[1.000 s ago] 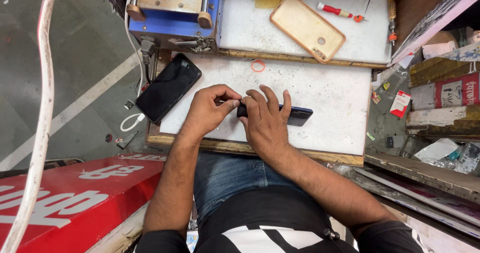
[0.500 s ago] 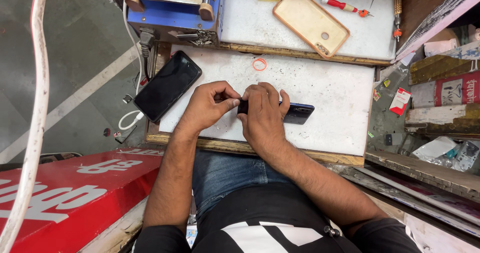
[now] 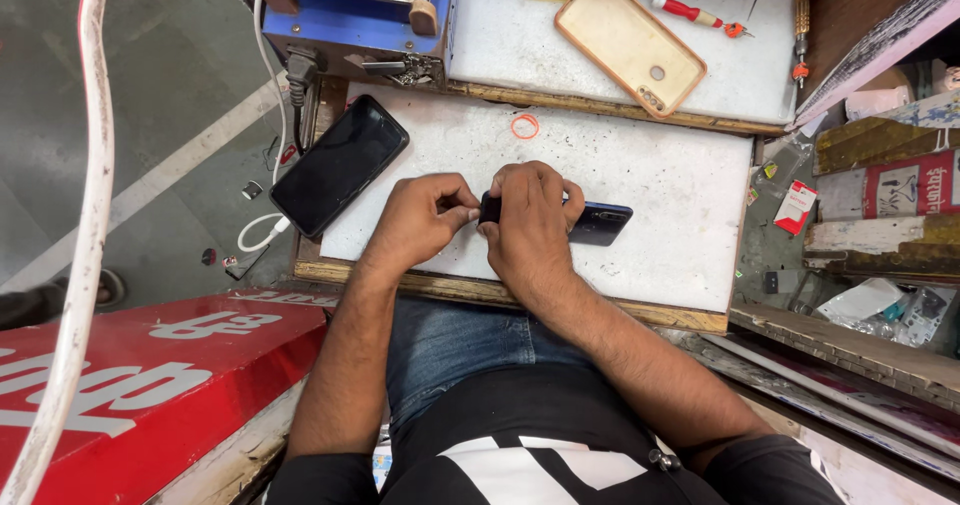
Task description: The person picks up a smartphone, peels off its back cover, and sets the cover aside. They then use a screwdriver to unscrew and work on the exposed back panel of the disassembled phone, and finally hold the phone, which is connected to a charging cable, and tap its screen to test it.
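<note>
Gripping a dark phone [image 3: 598, 223] between both hands' fingers [image 3: 455, 205], on a white board [image 3: 660, 185].

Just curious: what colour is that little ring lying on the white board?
Orange; the ring shows clearly in the head view, above the hands.

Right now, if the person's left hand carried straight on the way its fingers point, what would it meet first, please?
The left hand points rightward at the near end of the dark phone, so it would likely meet that end and the right hand gripping it almost at once; whether they already touch is unclear.
</note>
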`<act>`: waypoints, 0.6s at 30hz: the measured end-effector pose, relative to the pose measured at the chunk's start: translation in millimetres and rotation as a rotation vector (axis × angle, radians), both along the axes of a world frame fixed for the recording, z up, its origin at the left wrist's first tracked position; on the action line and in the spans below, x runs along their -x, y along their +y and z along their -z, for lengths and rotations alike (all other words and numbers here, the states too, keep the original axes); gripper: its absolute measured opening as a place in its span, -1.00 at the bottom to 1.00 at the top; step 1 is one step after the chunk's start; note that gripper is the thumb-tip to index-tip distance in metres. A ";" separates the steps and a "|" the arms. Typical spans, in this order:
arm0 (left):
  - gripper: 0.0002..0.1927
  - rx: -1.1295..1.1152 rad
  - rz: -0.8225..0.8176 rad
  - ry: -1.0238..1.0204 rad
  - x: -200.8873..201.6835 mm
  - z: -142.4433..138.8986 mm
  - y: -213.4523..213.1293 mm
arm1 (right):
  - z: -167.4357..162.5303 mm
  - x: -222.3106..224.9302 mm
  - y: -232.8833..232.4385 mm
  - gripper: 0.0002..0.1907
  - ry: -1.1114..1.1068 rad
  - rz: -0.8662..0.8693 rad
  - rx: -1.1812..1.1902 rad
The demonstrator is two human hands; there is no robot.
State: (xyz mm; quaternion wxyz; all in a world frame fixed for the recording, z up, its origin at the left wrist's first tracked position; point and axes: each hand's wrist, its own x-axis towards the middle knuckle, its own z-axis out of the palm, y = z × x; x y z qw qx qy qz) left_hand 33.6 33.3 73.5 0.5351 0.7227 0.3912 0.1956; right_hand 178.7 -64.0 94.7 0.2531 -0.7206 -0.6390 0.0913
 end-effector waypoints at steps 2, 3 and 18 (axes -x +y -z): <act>-0.91 -0.027 0.017 0.038 -0.8 3.5 -0.5 | -0.9 -1.1 1.1 -0.37 0.008 0.002 0.021; -0.92 -0.027 0.003 0.031 -0.4 5.1 -1.6 | -1.3 -1.6 1.5 -0.39 0.008 0.001 0.025; -0.87 -0.031 0.084 0.037 11.7 -3.9 -10.9 | -9.1 2.0 -13.6 -0.58 -0.106 -0.057 -0.097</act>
